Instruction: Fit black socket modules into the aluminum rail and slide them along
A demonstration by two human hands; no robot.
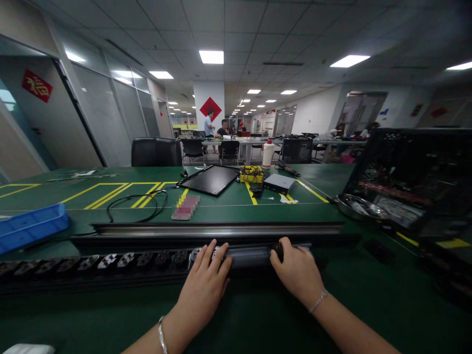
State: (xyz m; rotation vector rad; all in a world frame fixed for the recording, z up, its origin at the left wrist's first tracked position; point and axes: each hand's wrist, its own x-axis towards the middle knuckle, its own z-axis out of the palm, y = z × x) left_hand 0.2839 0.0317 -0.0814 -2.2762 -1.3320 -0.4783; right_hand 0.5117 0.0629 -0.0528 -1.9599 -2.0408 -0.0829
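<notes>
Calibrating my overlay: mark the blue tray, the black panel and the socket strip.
blue tray [34, 230], head view, front wall
black panel [210, 179], head view, face centre
socket strip [110, 260], head view, row of sockets

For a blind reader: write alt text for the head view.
The left hand and right hand rest on a long black strip lying across a green table. Behind it lie a metal rail, a cable, a black panel and a blue bin.
</notes>
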